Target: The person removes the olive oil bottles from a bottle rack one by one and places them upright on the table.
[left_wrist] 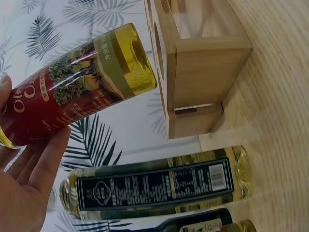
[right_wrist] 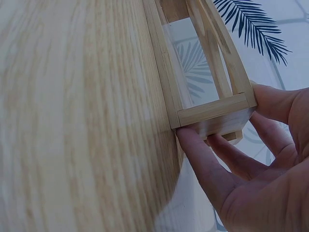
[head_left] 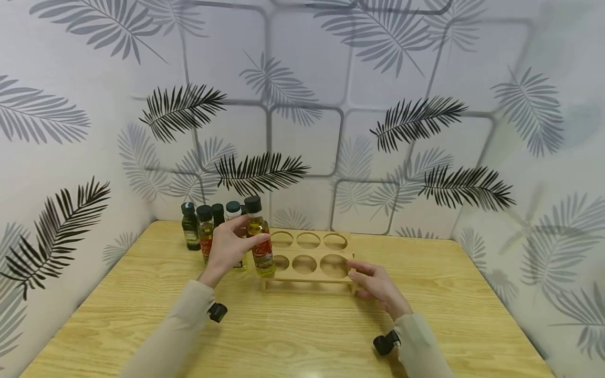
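Note:
My left hand point(head_left: 232, 245) grips an oil bottle with a red label and dark cap point(head_left: 261, 244). Its golden base point(left_wrist: 137, 63) hangs off the table, close to the left end of a wooden bottle rack point(head_left: 302, 275). Round holes in two stepped rows show in the rack's top, none with a bottle in it. Fingers fairly straight, my right hand point(head_left: 378, 286) touches the rack's right end; the right wrist view has its fingertips against the end panel point(right_wrist: 227, 121) and upper corner.
Several more bottles stand left of the rack, among them a dark green one point(head_left: 190, 227) and a red-labelled one point(head_left: 205, 236). A clear bottle with a dark label point(left_wrist: 159, 188) stands nearest the rack. Patterned wall panels point(head_left: 302, 131) rise behind the wooden table point(head_left: 293, 336).

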The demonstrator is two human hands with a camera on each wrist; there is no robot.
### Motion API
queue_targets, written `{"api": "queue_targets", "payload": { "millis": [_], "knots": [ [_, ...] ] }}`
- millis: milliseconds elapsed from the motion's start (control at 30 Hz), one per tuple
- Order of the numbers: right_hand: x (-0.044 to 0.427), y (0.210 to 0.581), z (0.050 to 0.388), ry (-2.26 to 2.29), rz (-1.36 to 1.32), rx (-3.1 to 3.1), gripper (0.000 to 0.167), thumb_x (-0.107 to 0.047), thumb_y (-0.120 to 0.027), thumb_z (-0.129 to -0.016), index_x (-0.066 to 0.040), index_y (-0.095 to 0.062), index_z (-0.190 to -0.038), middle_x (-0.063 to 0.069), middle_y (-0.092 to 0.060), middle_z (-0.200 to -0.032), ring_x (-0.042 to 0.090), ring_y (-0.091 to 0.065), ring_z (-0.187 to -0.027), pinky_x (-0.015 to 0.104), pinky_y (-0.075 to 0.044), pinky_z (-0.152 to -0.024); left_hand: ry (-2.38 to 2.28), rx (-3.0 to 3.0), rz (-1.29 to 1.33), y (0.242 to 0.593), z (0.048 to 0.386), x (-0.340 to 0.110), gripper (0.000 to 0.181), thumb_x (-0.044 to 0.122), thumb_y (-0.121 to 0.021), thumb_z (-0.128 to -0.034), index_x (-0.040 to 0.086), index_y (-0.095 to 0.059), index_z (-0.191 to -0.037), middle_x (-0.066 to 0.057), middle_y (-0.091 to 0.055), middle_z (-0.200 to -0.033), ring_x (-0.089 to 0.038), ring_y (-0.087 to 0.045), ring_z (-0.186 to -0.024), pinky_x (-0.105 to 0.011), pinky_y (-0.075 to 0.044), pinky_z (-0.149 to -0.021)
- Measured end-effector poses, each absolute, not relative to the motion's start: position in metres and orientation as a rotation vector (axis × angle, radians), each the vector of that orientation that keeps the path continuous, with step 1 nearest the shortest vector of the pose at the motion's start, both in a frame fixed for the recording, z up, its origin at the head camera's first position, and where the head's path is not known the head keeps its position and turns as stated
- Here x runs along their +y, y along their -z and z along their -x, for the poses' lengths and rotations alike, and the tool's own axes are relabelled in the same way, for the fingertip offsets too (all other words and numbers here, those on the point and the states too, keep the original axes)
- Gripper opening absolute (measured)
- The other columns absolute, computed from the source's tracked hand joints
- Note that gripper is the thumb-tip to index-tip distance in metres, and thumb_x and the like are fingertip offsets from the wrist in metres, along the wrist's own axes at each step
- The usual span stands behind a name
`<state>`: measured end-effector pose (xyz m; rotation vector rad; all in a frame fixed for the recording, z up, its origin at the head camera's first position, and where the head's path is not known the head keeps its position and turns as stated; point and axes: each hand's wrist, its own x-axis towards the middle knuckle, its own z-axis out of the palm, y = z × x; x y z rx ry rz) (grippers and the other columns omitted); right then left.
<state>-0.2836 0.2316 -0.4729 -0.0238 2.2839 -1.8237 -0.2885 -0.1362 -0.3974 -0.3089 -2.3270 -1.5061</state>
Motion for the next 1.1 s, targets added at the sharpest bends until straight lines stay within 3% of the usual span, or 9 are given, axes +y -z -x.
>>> {"api": "queue_targets", "payload": {
  "millis": [367,500,667,733,933,1100],
  "knots": [
    [0.231,0.476,0.284,1.841,0.016,2.273,0.046,-0.02,-0.062,-0.098,-0.012,-0.054,-0.142,0.015,-0.042,-0.152,0.032,-0.041,-0.138,0.041,-0.056,-0.09,1.422,-2.334,0.475,0.408,0.284,-0.168,0.05,0.039,-0.083,-0.078,0.019,-0.069,-0.121,-0.003,-0.071,-0.111,-0.018,-0.067,-0.095,-0.035,-0.057,-0.078],
    [0.232,0.475,0.283,1.834,0.015,2.28,0.045,-0.019,-0.062,-0.098,-0.012,-0.055,-0.141,0.015,-0.043,-0.151,0.032,-0.042,-0.137,0.039,-0.057,-0.087,1.413,-2.363,0.451,0.412,0.283,-0.179,0.048,0.041,-0.083,-0.0773,0.02,-0.069,-0.118,-0.001,-0.072,-0.108,-0.016,-0.066,-0.093,-0.03,-0.056,-0.075],
    [0.231,0.473,0.283,1.832,0.025,2.274,0.045,-0.019,-0.061,-0.098,-0.011,-0.054,-0.142,0.017,-0.04,-0.153,0.034,-0.039,-0.139,0.041,-0.057,-0.088,1.424,-2.416,0.414,0.413,0.283,-0.195,0.055,0.04,-0.083,-0.0781,0.012,-0.066,-0.123,-0.009,-0.071,-0.111,-0.021,-0.068,-0.091,-0.027,-0.056,-0.073],
    [0.231,0.472,0.282,1.83,0.031,2.269,0.046,-0.019,-0.061,-0.098,-0.011,-0.053,-0.143,0.017,-0.038,-0.154,0.034,-0.037,-0.14,0.042,-0.056,-0.089,1.407,-2.45,0.396,0.412,0.282,-0.203,0.061,0.041,-0.082,-0.0784,0.009,-0.064,-0.128,-0.011,-0.069,-0.116,-0.023,-0.068,-0.094,-0.029,-0.057,-0.075],
    [0.231,0.469,0.28,1.827,0.034,2.272,0.046,-0.018,-0.059,-0.099,-0.009,-0.051,-0.144,0.019,-0.036,-0.155,0.037,-0.037,-0.141,0.046,-0.055,-0.091,1.388,-2.548,0.347,0.408,0.279,-0.223,0.079,0.042,-0.081,-0.0794,0.002,-0.052,-0.141,-0.021,-0.057,-0.137,-0.036,-0.059,-0.117,-0.051,-0.052,-0.092],
    [0.232,0.47,0.282,1.823,0.018,2.271,0.046,-0.018,-0.06,-0.099,-0.01,-0.052,-0.143,0.02,-0.035,-0.155,0.036,-0.037,-0.141,0.045,-0.055,-0.091,1.376,-2.586,0.327,0.408,0.276,-0.236,0.077,0.042,-0.081,-0.0798,0.003,-0.053,-0.14,-0.021,-0.055,-0.138,-0.037,-0.055,-0.121,-0.053,-0.051,-0.093]
  ]
}}
